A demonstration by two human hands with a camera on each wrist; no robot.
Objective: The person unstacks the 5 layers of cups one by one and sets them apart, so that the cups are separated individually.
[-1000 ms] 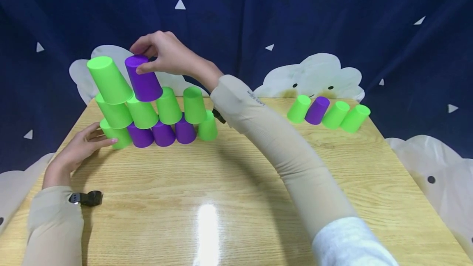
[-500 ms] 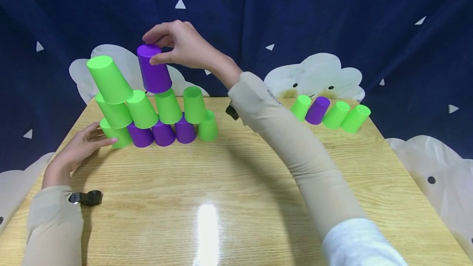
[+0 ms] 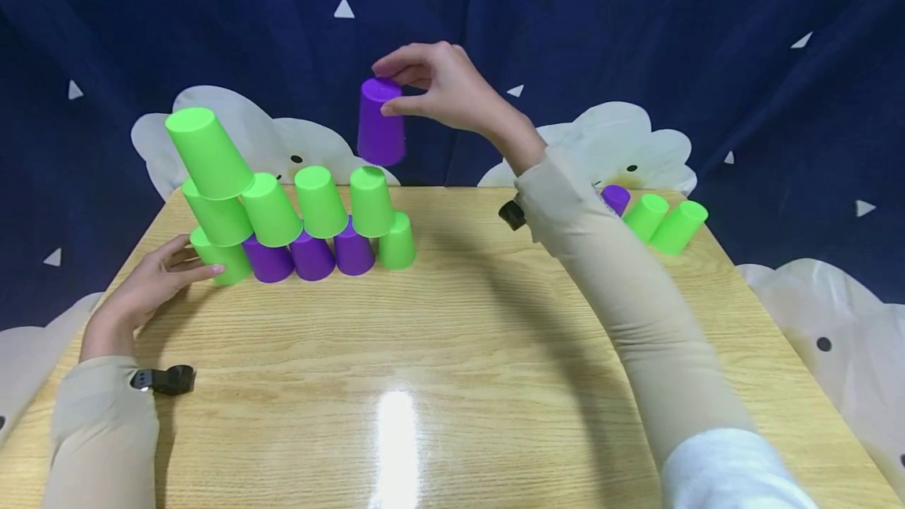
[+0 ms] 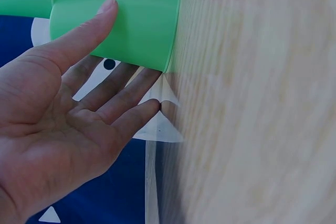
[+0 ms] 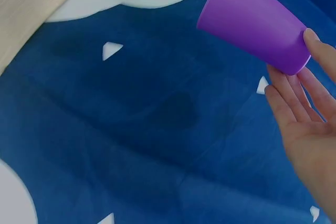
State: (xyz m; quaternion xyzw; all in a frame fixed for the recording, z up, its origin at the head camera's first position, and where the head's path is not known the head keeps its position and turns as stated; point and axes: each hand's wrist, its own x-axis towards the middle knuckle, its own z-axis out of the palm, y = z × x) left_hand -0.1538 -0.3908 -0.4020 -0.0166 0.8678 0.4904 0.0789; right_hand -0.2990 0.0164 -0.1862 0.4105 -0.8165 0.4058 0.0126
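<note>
A purple cup (image 3: 382, 122) is upside down in the air, its closed end pinched between the thumb and fingers of my right hand (image 3: 452, 89). In the right wrist view the same purple cup (image 5: 257, 24) hangs apart from everything else. My left hand (image 3: 152, 285) is at the lower left end of a stack of cups, around the bottom green cup (image 3: 229, 261). The left wrist view has the thumb on the front of that green cup (image 4: 126, 24) and fingers reaching behind it. Above it are a row of several green cups (image 3: 321, 203) and one green cup (image 3: 210, 154) on top.
Purple cups (image 3: 313, 258) and a green cup (image 3: 398, 242) continue the bottom row. At the right, a purple cup (image 3: 617, 199) and two green cups (image 3: 680, 228) stand on the wooden table (image 3: 459, 383), partly behind the right sleeve. A dark blue curtain (image 3: 601, 14) hangs behind.
My right hand has lifted the purple cup away from beside the top green cup and carried it rightward, past the stack's right part. The left hand and stack stay put.
</note>
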